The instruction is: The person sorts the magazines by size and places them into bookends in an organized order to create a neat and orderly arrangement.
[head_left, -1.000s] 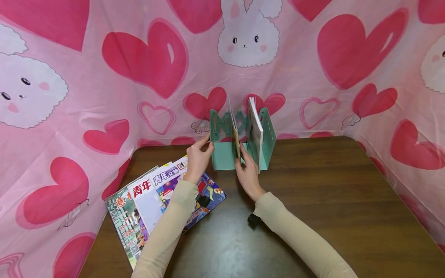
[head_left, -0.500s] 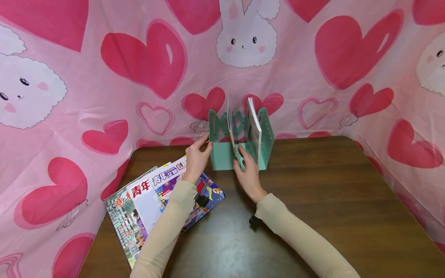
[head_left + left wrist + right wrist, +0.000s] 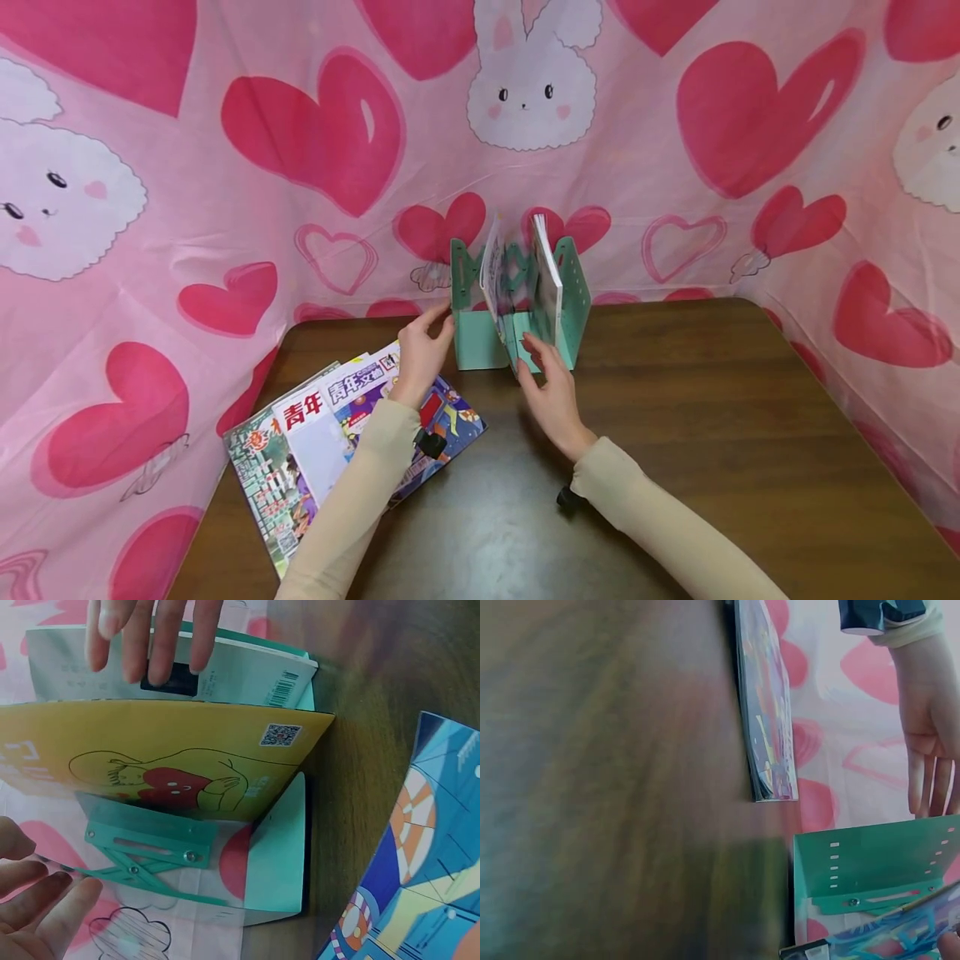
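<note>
A green metal book stand [image 3: 480,342] stands at the back of the table. Inside it a thin magazine [image 3: 492,279] leans left, its yellow back cover [image 3: 90,742] facing left. A thicker white-edged book [image 3: 557,287] stands near the stand's right panel. My left hand [image 3: 422,350] is at the outer side of the left panel [image 3: 885,855], fingers fairly straight and touching it. My right hand [image 3: 553,400] has its fingers loosely extended between magazine and book, thumb close to the magazine's lower front corner; whether it touches is unclear.
Several magazines [image 3: 311,442] lie fanned on the brown table [image 3: 712,433] at the left, partly under my left forearm. A pink curtain [image 3: 645,158] with hearts and rabbits hangs close behind the stand.
My right hand has drawn back towards me and slightly right, its fingers loosening from the magazine. The magazine has tipped left and its pages have spread a little. My left hand stays nearly still.
</note>
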{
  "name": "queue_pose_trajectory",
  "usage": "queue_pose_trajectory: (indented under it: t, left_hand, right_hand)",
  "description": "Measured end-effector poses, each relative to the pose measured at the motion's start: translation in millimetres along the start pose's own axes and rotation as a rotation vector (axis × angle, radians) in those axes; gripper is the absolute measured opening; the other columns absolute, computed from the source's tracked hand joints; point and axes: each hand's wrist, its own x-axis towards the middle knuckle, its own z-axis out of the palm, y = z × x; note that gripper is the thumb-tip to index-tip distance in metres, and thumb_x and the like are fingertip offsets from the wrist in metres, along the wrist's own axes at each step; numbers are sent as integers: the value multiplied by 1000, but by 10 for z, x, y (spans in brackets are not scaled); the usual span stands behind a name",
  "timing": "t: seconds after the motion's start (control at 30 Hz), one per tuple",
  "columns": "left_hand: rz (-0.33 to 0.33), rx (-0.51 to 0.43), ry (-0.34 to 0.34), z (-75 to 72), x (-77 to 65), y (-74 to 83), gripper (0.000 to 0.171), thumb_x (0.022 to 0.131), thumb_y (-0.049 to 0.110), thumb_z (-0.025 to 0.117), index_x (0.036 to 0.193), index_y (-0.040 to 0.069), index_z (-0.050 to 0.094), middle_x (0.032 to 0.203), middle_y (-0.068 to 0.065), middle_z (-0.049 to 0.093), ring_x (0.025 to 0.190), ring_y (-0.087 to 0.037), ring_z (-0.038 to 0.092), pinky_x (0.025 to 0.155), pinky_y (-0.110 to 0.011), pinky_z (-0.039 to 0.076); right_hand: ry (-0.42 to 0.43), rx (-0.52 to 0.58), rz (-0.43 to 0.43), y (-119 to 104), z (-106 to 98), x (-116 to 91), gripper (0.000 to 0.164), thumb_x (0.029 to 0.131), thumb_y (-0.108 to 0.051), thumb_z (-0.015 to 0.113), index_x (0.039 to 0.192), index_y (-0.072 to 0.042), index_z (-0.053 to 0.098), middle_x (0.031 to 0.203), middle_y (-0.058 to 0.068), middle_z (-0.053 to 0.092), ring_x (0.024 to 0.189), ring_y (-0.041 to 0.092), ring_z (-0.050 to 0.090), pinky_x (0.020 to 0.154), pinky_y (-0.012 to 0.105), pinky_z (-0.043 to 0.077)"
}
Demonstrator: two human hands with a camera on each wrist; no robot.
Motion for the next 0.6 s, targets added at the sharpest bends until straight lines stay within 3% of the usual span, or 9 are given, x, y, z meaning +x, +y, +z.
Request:
queue_pose_trajectory:
  t: [0.1,0.27,0.47,0.6]
  left_hand:
    - [9,9,-10,-10,-33,-3,33,99,12,68,130,3,73,127,-14,73,122,-31,67,108,-45,50]
    - [15,29,-31,-39,-123,7,32,99,12,68,128,3,74,125,-14,74,120,-31,68,107,-46,51]
    - [8,28,-81,-95,-269,30,29,100,11,67,127,4,74,122,-16,75,111,-31,72,95,-49,57]
    - [14,24,-98,-117,-378,34,29,99,10,68,127,3,74,118,-16,75,105,-31,73,88,-53,59]
  right_hand:
    - [19,-7,-4,-170,-90,-52,38,95,13,63,133,13,60,125,34,63,119,48,61,103,5,38]
    - [31,-58,-22,20,-229,-155,35,93,16,64,127,14,63,122,32,65,113,46,65,101,7,42]
    - [24,-96,-16,266,-448,-270,33,95,11,66,126,3,69,117,19,69,109,34,69,97,17,51]
    - [-8,-85,18,283,-584,-332,30,98,6,64,127,-2,69,118,15,70,110,29,69,97,11,48]
